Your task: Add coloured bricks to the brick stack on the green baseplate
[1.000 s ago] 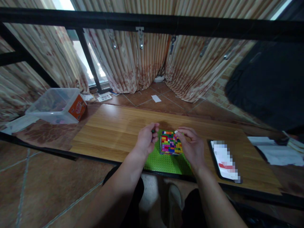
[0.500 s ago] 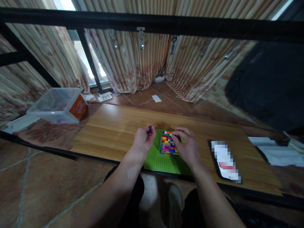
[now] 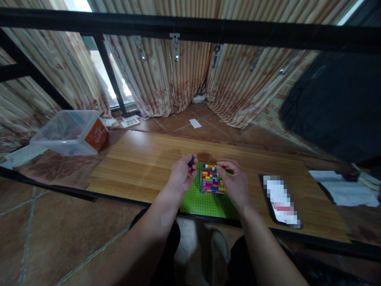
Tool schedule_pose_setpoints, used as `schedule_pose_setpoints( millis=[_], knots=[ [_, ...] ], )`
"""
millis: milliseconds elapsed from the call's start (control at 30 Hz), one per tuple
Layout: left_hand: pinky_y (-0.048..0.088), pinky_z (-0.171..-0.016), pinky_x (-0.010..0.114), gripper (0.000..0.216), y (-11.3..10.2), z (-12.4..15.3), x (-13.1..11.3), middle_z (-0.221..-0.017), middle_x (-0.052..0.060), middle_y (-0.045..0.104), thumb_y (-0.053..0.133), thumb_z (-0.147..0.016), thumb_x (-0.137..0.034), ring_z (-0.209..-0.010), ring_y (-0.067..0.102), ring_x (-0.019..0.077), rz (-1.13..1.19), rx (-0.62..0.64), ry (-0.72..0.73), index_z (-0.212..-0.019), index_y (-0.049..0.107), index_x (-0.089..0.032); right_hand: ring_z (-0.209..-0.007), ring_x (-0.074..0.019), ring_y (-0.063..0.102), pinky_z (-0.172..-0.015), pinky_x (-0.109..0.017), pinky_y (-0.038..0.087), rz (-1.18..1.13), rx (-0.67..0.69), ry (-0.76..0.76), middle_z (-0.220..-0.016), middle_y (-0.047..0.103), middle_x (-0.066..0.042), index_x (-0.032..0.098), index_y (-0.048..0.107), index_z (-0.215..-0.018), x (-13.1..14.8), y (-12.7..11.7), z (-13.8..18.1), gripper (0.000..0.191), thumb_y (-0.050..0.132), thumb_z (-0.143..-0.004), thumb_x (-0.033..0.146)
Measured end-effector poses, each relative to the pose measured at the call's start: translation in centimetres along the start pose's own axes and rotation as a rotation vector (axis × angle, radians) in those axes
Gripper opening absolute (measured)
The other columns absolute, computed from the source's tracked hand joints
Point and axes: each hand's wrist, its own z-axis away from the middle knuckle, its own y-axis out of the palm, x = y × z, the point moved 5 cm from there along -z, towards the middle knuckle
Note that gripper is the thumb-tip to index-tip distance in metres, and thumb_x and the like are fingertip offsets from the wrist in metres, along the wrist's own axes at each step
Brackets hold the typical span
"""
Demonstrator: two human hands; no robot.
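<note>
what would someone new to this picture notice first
Probably the colourful brick block on the green baseplate, with the right hand at its right side and the left hand beside it, small pieces in its grip. Next, perhaps, the phone on the right of the wooden tabletop, then the clear box with an orange label at far left.

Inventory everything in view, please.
tabletop: one, brown wood, centre
baseplate: one, green, on tabletop
block: one, multicoloured bricks, on baseplate
loose bricks: count unclear, dark, in left hand
phone: one, black-edged, tabletop's right
bin: one, clear, orange-labelled, left
papers: several, white, around tabletop
curtains: several, beige-red striped, background
bars: several, black, top and left
covered shape: one, dark, upper right
shoe: one, pale, below
legs: two, black-clad, below
left hand: one, bare, left of block
right hand: one, bare, at block
</note>
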Motion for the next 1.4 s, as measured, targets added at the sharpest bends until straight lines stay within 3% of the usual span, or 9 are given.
schedule_pose_setpoints(
  millis=[300,800,1400],
  knots=[
    [0.026,-0.04,0.012,0.02,0.1,0.0,0.1,-0.058,-0.004,0.047,0.061,-0.087,-0.028,-0.043,0.035,0.0016,-0.048,0.06,0.01,-0.078,0.059,-0.011,-0.091,-0.0218,0.064,-0.085,-0.04,0.048,-0.026,0.022,0.073,-0.1,0.07,-0.009,0.02,0.072,-0.095,-0.7,1.0,0.1,0.029,0.059,-0.084,0.043],
    [0.027,-0.039,0.014,0.017,0.0,-0.1,0.2,-0.057,-0.004,0.05,0.069,-0.076,-0.022,-0.042,0.038,0.0021,-0.107,0.024,0.036,-0.069,0.056,-0.013,-0.087,-0.0218,0.065,-0.082,-0.038,0.048,-0.009,0.094,0.138,-0.098,0.072,-0.008,0.02,0.073,-0.097,-1.4,1.5,0.2,0.032,0.06,-0.082,0.045],
    [0.03,-0.042,0.013,0.03,0.5,0.0,0.3,-0.057,-0.005,0.052,0.082,-0.06,-0.026,-0.045,0.04,0.0014,-0.164,0.121,0.086,-0.069,0.057,-0.013,-0.071,-0.0173,0.061,-0.069,-0.031,0.047,-0.163,0.129,0.284,-0.082,0.072,-0.004,0.021,0.074,-0.091,-2.6,2.0,-0.2,0.029,0.066,-0.075,0.043]
  ],
)
